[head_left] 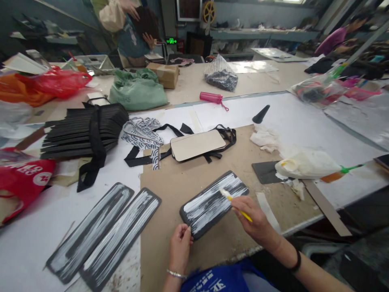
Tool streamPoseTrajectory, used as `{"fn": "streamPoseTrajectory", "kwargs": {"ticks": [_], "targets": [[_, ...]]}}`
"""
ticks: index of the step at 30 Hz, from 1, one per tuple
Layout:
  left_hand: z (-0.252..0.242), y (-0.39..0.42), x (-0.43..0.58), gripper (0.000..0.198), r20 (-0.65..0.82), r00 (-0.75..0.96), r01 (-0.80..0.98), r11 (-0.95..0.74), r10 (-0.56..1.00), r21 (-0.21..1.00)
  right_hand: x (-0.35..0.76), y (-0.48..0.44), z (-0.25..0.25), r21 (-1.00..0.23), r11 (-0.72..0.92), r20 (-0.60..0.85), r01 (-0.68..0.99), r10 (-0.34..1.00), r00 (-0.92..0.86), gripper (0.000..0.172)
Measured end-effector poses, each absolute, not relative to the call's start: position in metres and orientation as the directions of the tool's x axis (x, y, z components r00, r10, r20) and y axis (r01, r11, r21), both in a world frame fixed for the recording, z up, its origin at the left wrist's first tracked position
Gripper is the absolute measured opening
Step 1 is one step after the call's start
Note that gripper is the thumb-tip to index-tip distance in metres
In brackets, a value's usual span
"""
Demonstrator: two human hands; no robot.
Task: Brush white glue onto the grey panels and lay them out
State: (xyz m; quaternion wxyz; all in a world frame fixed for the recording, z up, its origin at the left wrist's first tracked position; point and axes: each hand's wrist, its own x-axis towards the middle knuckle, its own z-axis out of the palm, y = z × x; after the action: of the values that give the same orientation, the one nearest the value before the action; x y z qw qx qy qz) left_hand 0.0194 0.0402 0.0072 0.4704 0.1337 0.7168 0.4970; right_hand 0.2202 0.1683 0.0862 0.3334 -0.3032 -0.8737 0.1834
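Note:
A dark rounded board [209,207], streaked with white glue, lies on brown paper in front of me. My left hand [181,239] pinches its near left corner between thumb and fingers. In my right hand [251,215] is a yellow-handled brush [241,210]; its white bristles are over the streaked surface, near the board's far right part. Two longer dark boards, one [91,231] beside another [121,239], lie to the left with similar white streaks. A beige rounded board [197,145] rests on black straps farther back.
A glue-smeared white plastic container [308,163] lies at the right beside a brush with a green handle [351,168]. Strapped black strips [82,132], patterned cloth [142,132], a green bag [136,90] and a pink bottle [211,97] sit farther off. Another person [129,32] stands across the table.

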Motion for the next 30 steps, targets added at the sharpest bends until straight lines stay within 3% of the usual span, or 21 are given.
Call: {"fn": "streamPoseTrajectory", "kwargs": {"ticks": [4, 9, 12, 16, 26, 30], "targets": [[0.01, 0.041, 0.023, 0.032, -0.538, -0.545, -0.286, 0.462, 0.643, 0.84, 0.207, 0.173, 0.074, -0.488, 0.728, 0.453, 0.481, 0.682, -0.574, 0.014], [0.01, 0.041, 0.023, 0.027, -0.525, -0.55, -0.29, 0.441, 0.649, 0.849, 0.158, 0.12, 0.078, -0.712, 0.667, 0.346, 0.22, 0.605, -0.717, 0.019], [0.01, 0.041, 0.024, 0.026, -0.525, -0.538, -0.306, 0.428, 0.659, 0.85, 0.142, 0.109, 0.085, -0.792, 0.6, 0.358, 0.113, 0.606, -0.71, 0.019], [0.008, 0.041, 0.025, 0.027, -0.543, -0.547, -0.336, 0.427, 0.638, 0.84, 0.138, 0.126, 0.08, -0.764, 0.626, 0.401, 0.157, 0.651, -0.644, 0.016], [0.008, 0.041, 0.024, 0.027, -0.549, -0.545, -0.349, 0.425, 0.633, 0.835, 0.134, 0.133, 0.083, -0.796, 0.582, 0.318, 0.165, 0.635, -0.704, 0.014], [0.005, 0.04, 0.024, 0.026, -0.555, -0.547, -0.338, 0.441, 0.627, 0.831, 0.16, 0.142, 0.092, -0.82, 0.498, 0.241, 0.281, 0.747, -0.62, 0.016]]}}
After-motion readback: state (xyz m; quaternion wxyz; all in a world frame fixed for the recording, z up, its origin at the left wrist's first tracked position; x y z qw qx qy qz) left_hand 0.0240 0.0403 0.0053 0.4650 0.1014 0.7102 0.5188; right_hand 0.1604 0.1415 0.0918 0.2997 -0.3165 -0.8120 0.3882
